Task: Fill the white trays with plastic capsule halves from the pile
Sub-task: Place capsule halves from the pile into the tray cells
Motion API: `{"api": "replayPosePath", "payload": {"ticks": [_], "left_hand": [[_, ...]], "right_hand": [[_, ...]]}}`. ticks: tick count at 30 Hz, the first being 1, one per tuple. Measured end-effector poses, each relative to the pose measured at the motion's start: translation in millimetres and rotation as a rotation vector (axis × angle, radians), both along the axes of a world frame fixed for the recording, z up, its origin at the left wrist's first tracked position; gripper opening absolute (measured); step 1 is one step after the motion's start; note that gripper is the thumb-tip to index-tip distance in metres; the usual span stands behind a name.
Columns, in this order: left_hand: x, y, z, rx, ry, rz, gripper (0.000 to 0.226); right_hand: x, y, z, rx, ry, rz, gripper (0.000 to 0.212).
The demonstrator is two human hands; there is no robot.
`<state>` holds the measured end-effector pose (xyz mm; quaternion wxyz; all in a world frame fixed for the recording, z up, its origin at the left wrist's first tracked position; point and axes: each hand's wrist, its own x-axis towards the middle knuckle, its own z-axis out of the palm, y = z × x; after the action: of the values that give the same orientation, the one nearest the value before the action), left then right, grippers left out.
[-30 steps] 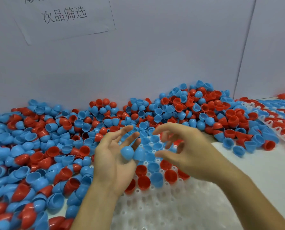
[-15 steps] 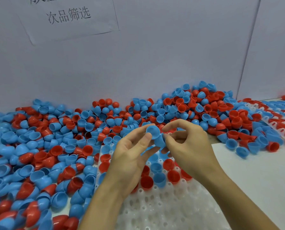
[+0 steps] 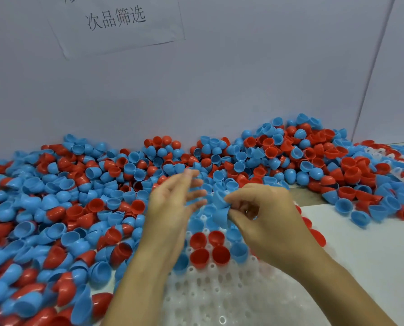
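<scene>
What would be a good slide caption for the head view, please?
Right hand pinches blue capsule halves above a partly filled white tray; left hand open.

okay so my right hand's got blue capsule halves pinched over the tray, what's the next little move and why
Probably lower the right hand and seat one of the blue halves it pinches into an empty socket of the white tray. The far rows already hold red and blue halves, while the near sockets are bare. The left hand is open beside them, holding nothing, so it could steady the tray or fetch more.
</scene>
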<state>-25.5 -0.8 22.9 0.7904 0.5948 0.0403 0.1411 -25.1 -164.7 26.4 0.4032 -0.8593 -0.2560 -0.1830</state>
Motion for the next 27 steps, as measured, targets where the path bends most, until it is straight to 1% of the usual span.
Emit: {"api": "replayPosePath", "payload": {"ticks": [2, 4, 7, 9, 11, 13, 15, 17, 19, 24, 27], "left_hand": [[-2, 25, 5, -0.138, -0.014, 0.111, 0.025], [-5, 44, 9, -0.243, -0.028, 0.181, 0.020], [-10, 65, 8, -0.327, -0.034, 0.245, 0.022], [-12, 71, 7, -0.353, -0.032, 0.267, 0.023], [-12, 72, 6, -0.360, -0.035, 0.267, 0.024], [-11, 70, 5, -0.359, -0.037, 0.261, 0.024], [-10, 68, 5, -0.351, -0.039, 0.250, 0.025], [-8, 68, 3, -0.327, -0.032, 0.244, 0.025], [-7, 69, 1, -0.289, -0.021, 0.245, 0.025], [-5, 63, 0, -0.191, -0.014, 0.234, 0.024], [-3, 61, -2, -0.163, -0.011, 0.225, 0.024]], "right_hand": [[-8, 9, -1, -0.081, 0.122, 0.088, 0.013], [-21, 17, -2, -0.123, 0.188, 0.166, 0.009], [-37, 36, -2, -0.205, 0.207, 0.286, 0.011], [-45, 47, -1, -0.258, 0.248, 0.329, 0.013], [-50, 57, -2, -0.317, 0.293, 0.358, 0.017], [-53, 67, -7, -0.391, 0.295, 0.391, 0.018], [-58, 78, -9, -0.510, 0.286, 0.385, 0.020], [-60, 85, -11, -0.648, 0.244, 0.354, 0.027], [-61, 88, -10, -0.742, 0.184, 0.347, 0.030], [-59, 86, -15, -0.771, 0.174, 0.354, 0.031], [-59, 83, -15, -0.696, 0.176, 0.370, 0.030]]}}
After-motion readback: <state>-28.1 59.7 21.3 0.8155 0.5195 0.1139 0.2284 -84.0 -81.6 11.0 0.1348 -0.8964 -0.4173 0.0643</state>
